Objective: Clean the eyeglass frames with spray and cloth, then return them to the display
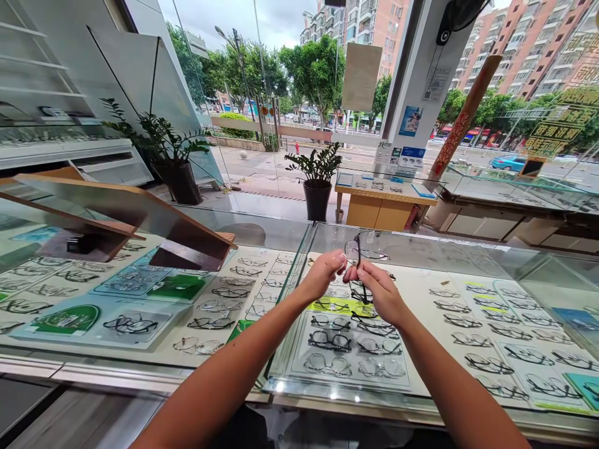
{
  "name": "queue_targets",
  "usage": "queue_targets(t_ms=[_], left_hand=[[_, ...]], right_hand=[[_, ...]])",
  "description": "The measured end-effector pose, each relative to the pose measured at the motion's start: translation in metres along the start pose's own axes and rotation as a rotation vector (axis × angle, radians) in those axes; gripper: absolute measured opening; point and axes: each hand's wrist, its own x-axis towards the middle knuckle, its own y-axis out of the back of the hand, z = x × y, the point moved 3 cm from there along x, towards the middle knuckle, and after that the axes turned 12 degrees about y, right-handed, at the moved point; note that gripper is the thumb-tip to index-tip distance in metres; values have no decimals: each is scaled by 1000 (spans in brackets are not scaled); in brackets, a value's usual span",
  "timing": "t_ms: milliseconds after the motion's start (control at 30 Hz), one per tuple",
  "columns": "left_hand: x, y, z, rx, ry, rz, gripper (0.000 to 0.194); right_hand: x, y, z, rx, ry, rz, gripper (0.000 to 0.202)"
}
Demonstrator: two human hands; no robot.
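Observation:
A pair of dark-framed eyeglasses (359, 251) is held up above the glass display case (276, 380), between my two hands. My right hand (380, 290) pinches the frame from the right with thumb and fingers. On the left side, my left hand (329, 269) has its fingers curled together beside the lens; whatever they hold, perhaps a cloth or part of the glasses, is too small to make out. Beneath the hands, rows of eyeglasses (329, 340) lie inside the case under the glass.
Wooden-edged angled stands (187, 234) rise on the left counter. Beyond the case are a potted plant (317, 196), a second plant (180, 178) and a small wooden display table (384, 209). Another glass counter (515, 193) stands at right, before the windows.

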Motion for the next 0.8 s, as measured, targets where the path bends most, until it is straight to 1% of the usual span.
queue_targets(t_ms=[133, 233, 433, 533, 600, 700, 800], left_hand=[[-3, -1, 5, -25, -2, 24, 61], [-5, -2, 7, -23, 10, 27, 64], [-3, -7, -2, -96, 121, -108, 66], [-1, -8, -8, -30, 116, -126, 63], [0, -8, -11, 50, 89, -109, 59], [1, -8, -13, 164, 49, -83, 54], [-1, -9, -14, 230, 44, -93, 52]], right_hand=[[1, 2, 1, 14, -14, 21, 33], [2, 10, 2, 31, -12, 89, 31], [4, 29, 8, 18, -28, 254, 30], [5, 31, 10, 19, -26, 295, 27], [5, 31, 11, 30, -26, 307, 27], [4, 29, 13, 16, -39, 301, 28], [3, 26, 15, 5, -49, 290, 29]])
